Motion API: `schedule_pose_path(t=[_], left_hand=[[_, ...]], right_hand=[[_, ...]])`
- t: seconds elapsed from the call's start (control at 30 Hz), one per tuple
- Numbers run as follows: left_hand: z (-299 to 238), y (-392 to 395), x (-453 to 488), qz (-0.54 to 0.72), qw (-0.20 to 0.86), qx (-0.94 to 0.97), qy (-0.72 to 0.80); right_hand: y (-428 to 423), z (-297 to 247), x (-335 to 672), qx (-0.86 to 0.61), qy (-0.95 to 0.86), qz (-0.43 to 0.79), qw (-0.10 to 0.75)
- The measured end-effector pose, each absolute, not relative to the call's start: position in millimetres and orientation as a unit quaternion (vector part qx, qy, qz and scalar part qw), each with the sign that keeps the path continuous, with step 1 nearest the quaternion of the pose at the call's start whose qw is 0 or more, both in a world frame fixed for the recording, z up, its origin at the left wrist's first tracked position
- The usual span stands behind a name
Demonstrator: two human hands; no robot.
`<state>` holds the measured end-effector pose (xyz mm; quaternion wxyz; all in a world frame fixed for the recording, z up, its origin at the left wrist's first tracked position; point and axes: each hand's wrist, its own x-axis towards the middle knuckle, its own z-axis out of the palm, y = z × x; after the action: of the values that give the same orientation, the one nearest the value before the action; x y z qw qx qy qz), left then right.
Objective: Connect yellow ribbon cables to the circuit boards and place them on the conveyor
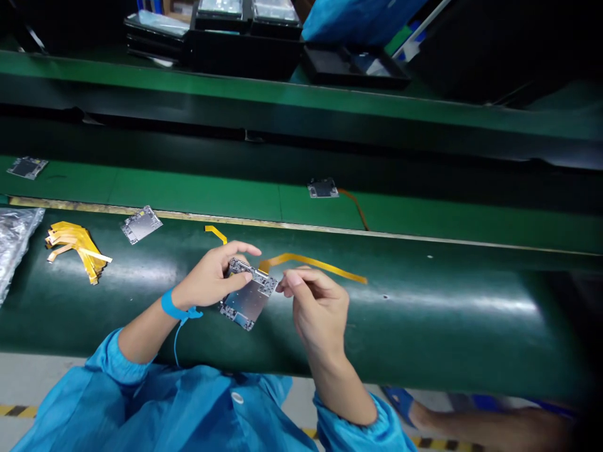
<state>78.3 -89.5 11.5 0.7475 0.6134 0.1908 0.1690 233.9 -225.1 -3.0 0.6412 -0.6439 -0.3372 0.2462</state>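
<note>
My left hand (pixel 207 276) grips a circuit board (pixel 247 301) above the green bench, with the thumb on its upper face and the index finger stretched past its far edge. A long yellow flex cable (pixel 325 263) runs from the board's far edge out to the right, behind my right hand. My right hand (pixel 323 307) is pinched at the board's right corner. What its fingertips hold, if anything, is hidden. Beyond my left hand, another short yellow flex cable (pixel 215 233) shows, partly covered. A blue wrist strap (pixel 173 306) circles my left wrist.
A pile of yellow flex cables (pixel 80 245) lies at left beside a clear plastic bag (pixel 16 242). Another board (pixel 142 225) lies near the bench's far edge. Beyond a raised strip, the green belt (pixel 211 194) carries a board with a cable (pixel 323 188) and another board (pixel 27 167).
</note>
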Motion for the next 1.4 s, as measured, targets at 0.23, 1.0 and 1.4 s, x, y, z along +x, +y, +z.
schedule_pose_path(t=[0.23,1.0,1.4], left_hand=[[6,-74,70,0.144,0.722,0.656,0.166],[0,-65,91,-0.019,0.740,0.670,0.057],[0,-63,93,0.001,0.793,0.600,0.103]], right_hand=[[-238,0,243,-0.627,-0.334,0.300,0.637],[-246,2,267,-0.626,-0.398,0.478,0.471],[-251,1,274,-0.668,-0.366,0.443,0.473]])
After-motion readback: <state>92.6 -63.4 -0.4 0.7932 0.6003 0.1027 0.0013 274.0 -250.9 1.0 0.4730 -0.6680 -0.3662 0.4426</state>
